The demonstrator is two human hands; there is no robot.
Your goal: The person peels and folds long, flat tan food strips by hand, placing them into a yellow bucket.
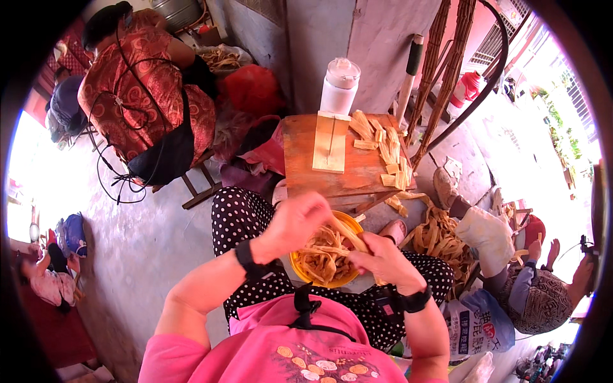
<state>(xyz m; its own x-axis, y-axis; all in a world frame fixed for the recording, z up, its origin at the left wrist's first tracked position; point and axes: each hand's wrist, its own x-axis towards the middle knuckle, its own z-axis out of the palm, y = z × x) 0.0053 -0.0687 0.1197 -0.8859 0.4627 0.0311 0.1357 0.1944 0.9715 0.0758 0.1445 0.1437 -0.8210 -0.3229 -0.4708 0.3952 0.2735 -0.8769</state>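
Above a yellow basin (295, 263) between my knees, a tan, leathery-looking dried strip (348, 233) slants between my two hands. My left hand (299, 220) is curled closed at the strip's upper end, its fingers slightly blurred. Lower down, my right hand (391, 260) grips the same strip, with its tail sticking out below. More tan strips (319, 260) lie tangled in the basin. Just beyond, a low wooden table (300, 150) bears a pale wooden block (329, 143) with a dark upright line, short tan strip pieces (387, 148) and a white lidded bottle (339, 86).
A heap of long strips (434, 233) lies on the floor right of the basin. A printed sack (479, 322) stands at my right side. One person in red (143, 96) sits at the far left; another person (536, 300) is at the right. A handled tool (410, 80) leans behind the table.
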